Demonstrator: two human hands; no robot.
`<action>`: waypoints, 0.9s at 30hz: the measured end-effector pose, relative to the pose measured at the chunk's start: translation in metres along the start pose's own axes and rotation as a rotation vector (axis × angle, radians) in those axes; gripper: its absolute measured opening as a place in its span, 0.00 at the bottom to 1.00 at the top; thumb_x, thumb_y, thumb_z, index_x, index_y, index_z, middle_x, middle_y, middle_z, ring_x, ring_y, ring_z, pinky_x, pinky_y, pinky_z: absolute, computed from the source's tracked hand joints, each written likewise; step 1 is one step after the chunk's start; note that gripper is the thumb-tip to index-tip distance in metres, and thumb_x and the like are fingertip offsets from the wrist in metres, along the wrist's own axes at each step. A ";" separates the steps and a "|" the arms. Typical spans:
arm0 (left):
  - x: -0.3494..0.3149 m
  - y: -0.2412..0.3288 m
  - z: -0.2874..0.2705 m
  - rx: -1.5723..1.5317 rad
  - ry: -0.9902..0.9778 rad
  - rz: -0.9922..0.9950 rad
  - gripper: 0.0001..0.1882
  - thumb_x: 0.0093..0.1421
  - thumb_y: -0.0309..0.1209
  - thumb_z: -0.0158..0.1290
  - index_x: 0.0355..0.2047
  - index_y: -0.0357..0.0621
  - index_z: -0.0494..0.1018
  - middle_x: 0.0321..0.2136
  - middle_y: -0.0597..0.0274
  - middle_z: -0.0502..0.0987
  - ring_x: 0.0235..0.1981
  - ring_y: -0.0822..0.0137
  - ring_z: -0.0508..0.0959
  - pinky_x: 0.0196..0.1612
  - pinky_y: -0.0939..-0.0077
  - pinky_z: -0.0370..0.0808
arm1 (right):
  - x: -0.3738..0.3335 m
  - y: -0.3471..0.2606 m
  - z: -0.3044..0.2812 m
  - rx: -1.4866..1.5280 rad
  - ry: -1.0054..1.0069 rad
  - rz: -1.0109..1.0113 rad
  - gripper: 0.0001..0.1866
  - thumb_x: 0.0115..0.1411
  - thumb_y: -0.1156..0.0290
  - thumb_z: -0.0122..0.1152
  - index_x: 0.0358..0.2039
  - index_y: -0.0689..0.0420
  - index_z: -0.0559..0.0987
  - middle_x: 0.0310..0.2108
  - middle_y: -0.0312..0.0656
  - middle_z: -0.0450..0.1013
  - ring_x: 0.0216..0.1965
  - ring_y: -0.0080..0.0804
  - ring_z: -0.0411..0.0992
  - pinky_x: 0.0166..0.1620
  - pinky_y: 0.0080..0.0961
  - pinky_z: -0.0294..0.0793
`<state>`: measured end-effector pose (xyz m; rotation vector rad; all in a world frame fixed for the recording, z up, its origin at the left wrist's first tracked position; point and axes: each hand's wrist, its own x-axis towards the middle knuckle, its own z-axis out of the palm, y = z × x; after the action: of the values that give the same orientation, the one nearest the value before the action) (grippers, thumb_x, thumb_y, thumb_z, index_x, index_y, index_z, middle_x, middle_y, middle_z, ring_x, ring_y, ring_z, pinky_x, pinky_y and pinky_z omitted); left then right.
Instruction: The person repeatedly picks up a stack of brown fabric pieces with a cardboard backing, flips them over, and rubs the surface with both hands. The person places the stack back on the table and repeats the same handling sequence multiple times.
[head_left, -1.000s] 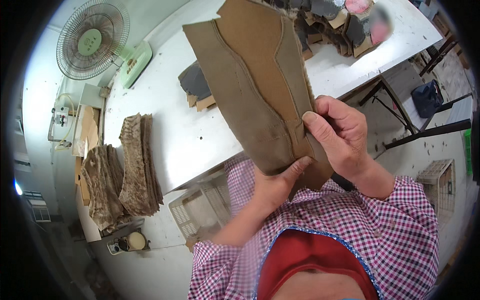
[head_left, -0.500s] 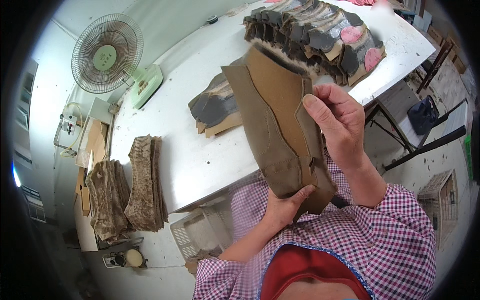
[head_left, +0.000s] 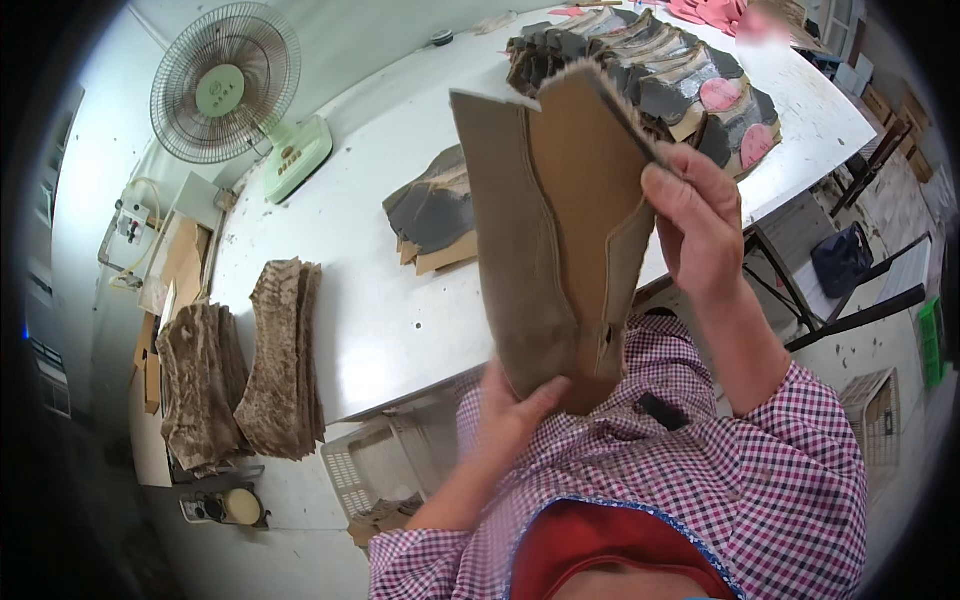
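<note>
A brown boot upper [head_left: 510, 250] with stitched seams and a tan panel hangs tilted above my lap, its top edge fuzzy. My left hand [head_left: 512, 412] is closed on its lower end, the thumb across the front and the fingers behind it. High on its right edge, my right hand [head_left: 703, 215] pinches the material between thumb and fingers. Behind it on the white table lies a small stack of grey and tan pieces [head_left: 432, 212], partly covered by the upper.
Two stacks of furry brown pieces [head_left: 280, 360] lie at the table's left end. A green fan [head_left: 225, 90] stands behind them. Layered grey pieces with pink round patches [head_left: 720, 95] fill the far right. A plastic crate [head_left: 375, 470] is below the table [head_left: 390, 340].
The upper has swung more upright and shows more of its tan panel. My left hand has shifted left with its lower end; my right hand now grips its fuzzy-topped edge. The view has shifted slightly.
</note>
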<state>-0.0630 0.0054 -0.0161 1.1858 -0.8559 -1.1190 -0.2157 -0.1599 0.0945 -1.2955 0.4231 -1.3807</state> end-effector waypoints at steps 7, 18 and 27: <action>0.042 0.058 -0.088 0.877 0.426 0.712 0.13 0.54 0.12 0.50 0.39 0.35 0.73 0.31 0.54 0.78 0.32 0.66 0.79 0.37 0.75 0.77 | 0.062 0.033 0.004 0.546 -0.497 0.332 0.15 0.67 0.62 0.51 0.42 0.63 0.73 0.31 0.39 0.75 0.25 0.27 0.74 0.29 0.17 0.75; 0.033 -0.038 -0.090 1.222 -0.026 0.652 0.02 0.46 0.20 0.55 0.22 0.37 0.76 0.22 0.50 0.77 0.22 0.54 0.77 0.26 0.65 0.74 | 0.025 0.094 -0.023 -1.369 -0.978 -0.005 0.13 0.56 0.64 0.59 0.26 0.63 0.78 0.30 0.49 0.75 0.38 0.45 0.73 0.42 0.38 0.71; 0.025 -0.001 -0.092 0.119 0.216 0.168 0.12 0.58 0.34 0.55 0.36 0.36 0.77 0.34 0.51 0.78 0.31 0.61 0.77 0.35 0.63 0.72 | -0.040 0.127 0.005 -1.209 -0.974 -0.089 0.22 0.64 0.69 0.51 0.57 0.64 0.67 0.61 0.48 0.61 0.65 0.42 0.54 0.67 0.37 0.50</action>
<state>0.0304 0.0052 -0.0365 1.2821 -0.8465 -0.7969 -0.1622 -0.1604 -0.0273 -2.7635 0.5082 -0.2887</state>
